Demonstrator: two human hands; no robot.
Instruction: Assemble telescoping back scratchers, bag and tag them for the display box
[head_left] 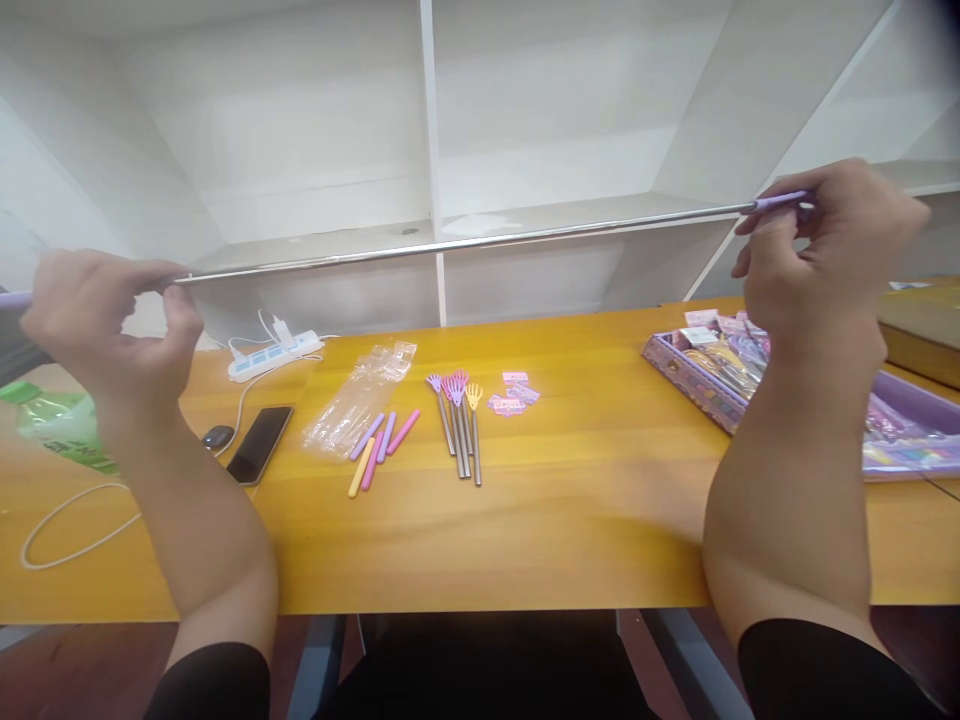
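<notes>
A long, thin telescopic back scratcher (480, 243) is stretched out level above the table, its metal rod spanning between my hands. My left hand (112, 310) pinches the rod near its left end, and a purple part pokes out past it at the picture's edge. At the other end, my right hand (825, 230) grips a purple part; its tip is hidden by the fingers. Below on the table lie several shorter back scratchers (461, 430) with purple, pink and yellow claw heads. Beside them are several loose coloured handle sleeves (382, 447).
Clear plastic bags (364, 400) and small pink cards (515, 393) lie on the wooden table (570, 530). A phone (260, 445), power strip (276, 357) and green-labelled bottle (60, 425) are left. A purple box (694, 390) of packaged items stands right; white shelves rise behind.
</notes>
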